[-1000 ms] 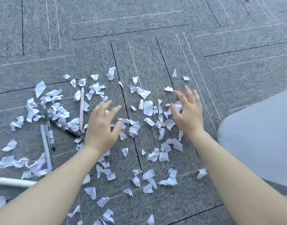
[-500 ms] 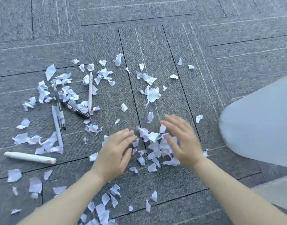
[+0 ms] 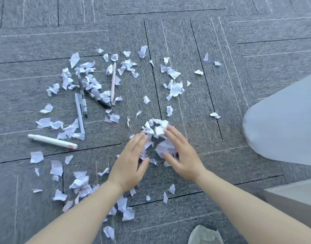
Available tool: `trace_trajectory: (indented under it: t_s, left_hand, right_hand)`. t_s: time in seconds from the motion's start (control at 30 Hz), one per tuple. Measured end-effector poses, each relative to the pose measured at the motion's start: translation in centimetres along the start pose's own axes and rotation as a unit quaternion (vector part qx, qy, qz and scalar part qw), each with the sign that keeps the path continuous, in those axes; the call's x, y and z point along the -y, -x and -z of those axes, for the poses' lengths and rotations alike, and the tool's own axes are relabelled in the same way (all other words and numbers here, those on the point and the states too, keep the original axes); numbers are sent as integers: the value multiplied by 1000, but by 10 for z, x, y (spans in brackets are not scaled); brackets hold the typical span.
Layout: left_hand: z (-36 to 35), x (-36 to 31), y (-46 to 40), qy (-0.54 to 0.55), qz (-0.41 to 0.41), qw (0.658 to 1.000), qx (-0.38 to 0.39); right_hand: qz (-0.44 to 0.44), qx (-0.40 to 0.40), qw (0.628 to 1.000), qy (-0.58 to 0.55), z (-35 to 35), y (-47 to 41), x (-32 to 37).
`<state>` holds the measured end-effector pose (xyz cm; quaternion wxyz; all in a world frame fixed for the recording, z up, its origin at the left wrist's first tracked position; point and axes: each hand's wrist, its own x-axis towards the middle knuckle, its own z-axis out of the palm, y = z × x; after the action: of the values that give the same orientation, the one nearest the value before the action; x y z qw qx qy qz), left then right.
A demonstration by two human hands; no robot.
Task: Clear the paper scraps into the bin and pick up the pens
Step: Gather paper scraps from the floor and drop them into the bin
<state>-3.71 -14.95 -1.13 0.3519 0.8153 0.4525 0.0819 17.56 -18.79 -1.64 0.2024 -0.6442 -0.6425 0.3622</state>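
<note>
Heap of paper scraps (image 3: pixel 157 133) lies between both hands' fingers (image 3: pixel 172 136).

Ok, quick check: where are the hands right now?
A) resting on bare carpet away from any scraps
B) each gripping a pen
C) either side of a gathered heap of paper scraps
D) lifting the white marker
C: the left hand and the right hand sit with straight fingers on either side of a bunched heap of scraps, while the white marker and the black pen lie untouched on the carpet to the left.
</note>
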Motion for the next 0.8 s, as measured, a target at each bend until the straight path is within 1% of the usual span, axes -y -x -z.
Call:
trace_trajectory:
  t_s: [0.03,0.1,0.13,0.2,0.27,0.33,0.37,0.43,0.5,0.57,0.63,0.7,0.8]
  left_hand:
    - [3,2,0,-10,10,1000,-28]
    - [14,14,-8,-78,43,994,-62]
    - [20,21,-16,-122,58,989,-56]
    - [33,31,-40,-169,75,983,-15]
    - [37,34,-61,-148,66,986,37]
    - [35,29,-59,-106,24,992,69]
    - [32,25,-48,-77,2,994,75]
    - [25,20,-7,-19,-32,996,81]
    - [18,24,38,-9,-56,995,77]
    - [10,31,73,-52,-89,992,74]
    - [5,36,95,-120,-108,984,71]
    - [5,40,109,-194,-106,972,77]
    - [1,51,122,-263,-83,955,107]
  right_hand:
    - [18,-16,1000,-8,1,-3,0]
    - [23,-54,998,31,11,-16,-7]
    - [15,-47,997,65,17,-23,-11]
    - [13,17,992,127,27,-39,-16]
    - [54,87,981,167,26,-48,-12]
    - [118,135,969,171,18,-44,-5]
    - [141,151,965,163,14,-37,-3]
    - [159,174,962,141,5,-17,-1]
    - [173,191,958,125,-3,2,0]
    - [208,201,948,134,-12,19,2]
    - [248,179,935,182,-22,31,2]
    - [260,152,925,232,-30,39,0]
    - [250,163,914,276,-39,41,1]
